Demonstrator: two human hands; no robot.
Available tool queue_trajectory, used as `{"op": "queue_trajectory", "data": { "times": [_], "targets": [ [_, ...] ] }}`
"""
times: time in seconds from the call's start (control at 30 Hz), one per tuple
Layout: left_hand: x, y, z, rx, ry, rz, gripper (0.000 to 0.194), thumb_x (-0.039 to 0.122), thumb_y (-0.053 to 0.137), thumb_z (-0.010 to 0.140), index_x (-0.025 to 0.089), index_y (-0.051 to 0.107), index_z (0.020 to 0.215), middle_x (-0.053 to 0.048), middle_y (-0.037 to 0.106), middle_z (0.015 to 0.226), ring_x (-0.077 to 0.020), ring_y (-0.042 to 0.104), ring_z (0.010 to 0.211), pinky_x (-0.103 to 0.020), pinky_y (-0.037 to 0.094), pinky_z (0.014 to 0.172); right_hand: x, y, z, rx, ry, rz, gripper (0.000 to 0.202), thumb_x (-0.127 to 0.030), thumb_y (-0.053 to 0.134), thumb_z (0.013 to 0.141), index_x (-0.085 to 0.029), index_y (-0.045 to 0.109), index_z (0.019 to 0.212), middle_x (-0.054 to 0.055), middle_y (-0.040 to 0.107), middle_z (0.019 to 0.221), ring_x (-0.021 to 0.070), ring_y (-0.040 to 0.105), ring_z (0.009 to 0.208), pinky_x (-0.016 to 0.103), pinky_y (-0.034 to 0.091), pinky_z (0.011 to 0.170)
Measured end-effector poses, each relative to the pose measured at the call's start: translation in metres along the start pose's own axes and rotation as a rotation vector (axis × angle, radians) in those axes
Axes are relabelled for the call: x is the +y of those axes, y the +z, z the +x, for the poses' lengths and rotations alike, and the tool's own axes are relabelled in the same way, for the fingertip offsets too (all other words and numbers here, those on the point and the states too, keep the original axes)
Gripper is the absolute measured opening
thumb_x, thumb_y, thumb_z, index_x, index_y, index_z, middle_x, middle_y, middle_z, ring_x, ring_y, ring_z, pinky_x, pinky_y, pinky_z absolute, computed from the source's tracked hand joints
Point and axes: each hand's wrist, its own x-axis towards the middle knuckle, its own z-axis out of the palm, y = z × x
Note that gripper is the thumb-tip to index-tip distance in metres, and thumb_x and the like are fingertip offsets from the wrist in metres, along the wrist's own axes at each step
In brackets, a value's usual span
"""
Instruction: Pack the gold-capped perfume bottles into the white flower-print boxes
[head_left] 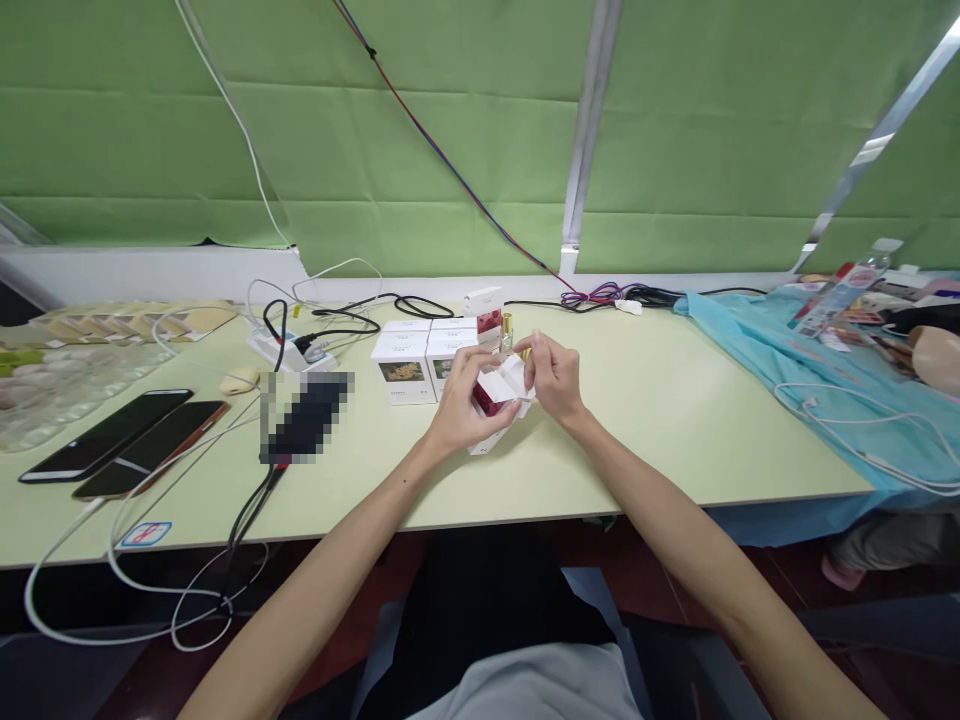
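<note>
My left hand (461, 405) is wrapped around a small white carton (499, 388) with a dark red picture on its side, held just above the table. The carton's white end flaps stand up, open. My right hand (553, 372) is closed at the carton's right edge, thumb and fingertips pinching near a flap; a bit of gold shows by them, too small to make out. Behind the hands stands a small clear bottle with a gold cap (508, 328). Next to it is another white carton with a red picture (487, 318), its top raised. To the left, several closed white cartons (409, 365) stand grouped together.
Two dark phones (112, 435), a power strip (292, 350) and tangled cables lie on the left of the table (660, 430). Clear plastic trays (82, 385) are at far left. On the right, blue sheeting (795, 400) carries a bottle (847, 290) and assorted items.
</note>
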Motion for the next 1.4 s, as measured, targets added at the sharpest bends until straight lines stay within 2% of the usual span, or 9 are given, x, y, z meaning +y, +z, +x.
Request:
{"op": "queue_trajectory", "data": {
  "times": [0.27,0.67,0.87,1.03,1.2,1.3,1.4],
  "targets": [
    [0.002,-0.002,-0.001,-0.043,-0.072,0.01,0.064,0.039,0.077,0.077,0.022,0.051,0.133,-0.012,0.054,0.127,-0.0291,0.054,0.124,-0.046,0.046,0.107,0.005,-0.002,0.002,0.041,0.037,0.019,0.057,-0.06,0.034,0.102,-0.019,0.067,0.08,-0.002,0.053,0.045,0.0135,0.054,0.045,0.027,0.047,0.057],
    [0.002,-0.002,-0.002,-0.095,-0.199,-0.002,0.067,0.045,0.079,0.073,0.02,0.054,0.13,-0.011,0.067,0.126,-0.0283,0.066,0.113,-0.041,0.052,0.098,0.01,-0.002,0.001,0.04,0.028,-0.002,0.056,-0.057,0.035,0.103,-0.019,0.068,0.078,-0.002,0.052,0.045,0.0133,0.051,0.044,0.028,0.045,0.056],
    [0.002,-0.002,-0.003,-0.155,-0.23,0.026,0.071,0.048,0.08,0.072,0.019,0.054,0.132,-0.011,0.067,0.129,-0.0291,0.066,0.115,-0.042,0.052,0.1,0.014,-0.002,0.002,0.05,0.025,0.041,0.055,-0.056,0.036,0.104,-0.018,0.067,0.078,-0.002,0.053,0.046,0.0132,0.053,0.044,0.027,0.046,0.055],
    [0.001,-0.002,-0.003,-0.143,-0.238,0.036,0.074,0.047,0.081,0.072,0.02,0.051,0.134,-0.012,0.067,0.13,-0.0296,0.066,0.117,-0.042,0.052,0.1,0.017,-0.006,0.007,0.11,0.085,-0.018,0.055,-0.058,0.034,0.103,-0.019,0.066,0.08,-0.003,0.052,0.049,0.0129,0.052,0.043,0.026,0.044,0.052],
    [0.002,-0.003,-0.003,-0.121,-0.234,0.06,0.071,0.047,0.08,0.072,0.02,0.05,0.131,-0.012,0.066,0.128,-0.029,0.065,0.116,-0.041,0.052,0.099,0.025,-0.012,0.017,0.198,0.093,-0.175,0.04,-0.046,0.041,0.1,-0.02,0.062,0.079,0.0,0.058,0.064,0.0141,0.056,0.058,0.027,0.045,0.064],
    [0.002,-0.004,-0.002,-0.124,-0.201,0.048,0.064,0.045,0.079,0.073,0.021,0.049,0.125,-0.01,0.065,0.123,-0.0272,0.066,0.11,-0.04,0.052,0.095,0.035,-0.013,0.021,0.146,0.112,-0.174,0.031,-0.043,0.047,0.096,-0.02,0.061,0.083,0.003,0.065,0.077,0.0161,0.061,0.071,0.029,0.048,0.072],
    [0.001,-0.004,-0.002,-0.133,-0.136,0.03,0.054,0.042,0.076,0.076,0.022,0.05,0.119,-0.008,0.064,0.116,-0.0251,0.065,0.105,-0.038,0.051,0.093,0.044,-0.012,0.023,0.052,0.13,-0.177,0.03,-0.047,0.051,0.094,-0.019,0.062,0.089,0.006,0.067,0.09,0.0175,0.061,0.08,0.032,0.051,0.078]
  ]
}}
